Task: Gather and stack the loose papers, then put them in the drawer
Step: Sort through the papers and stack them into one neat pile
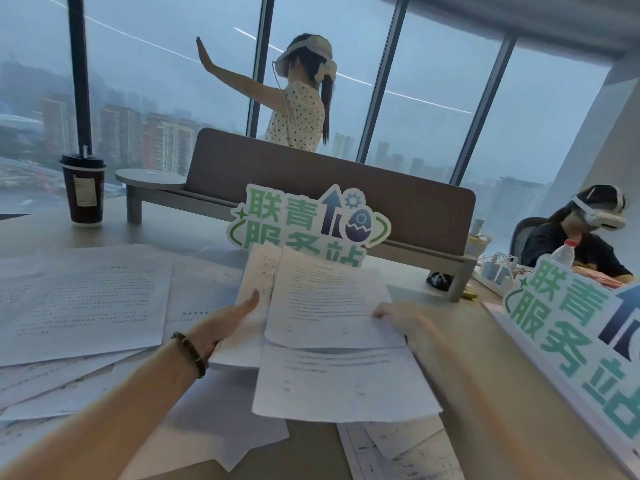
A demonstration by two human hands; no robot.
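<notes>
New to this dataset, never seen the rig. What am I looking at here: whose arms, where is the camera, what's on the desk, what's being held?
There is no robot. One wide-angle camera sits on a person's head and looks forward and down, so the two bare arms reaching in from below are the wearer's own.

The left hand, with a bead bracelet on its wrist, and the right hand hold a few printed sheets between them, lifted off the desk. More loose papers lie scattered on the desk, mostly to the left. Also there: a coffee cup, a green-lettered sign behind the sheets and another sign at right. No drawer is in view.
</notes>
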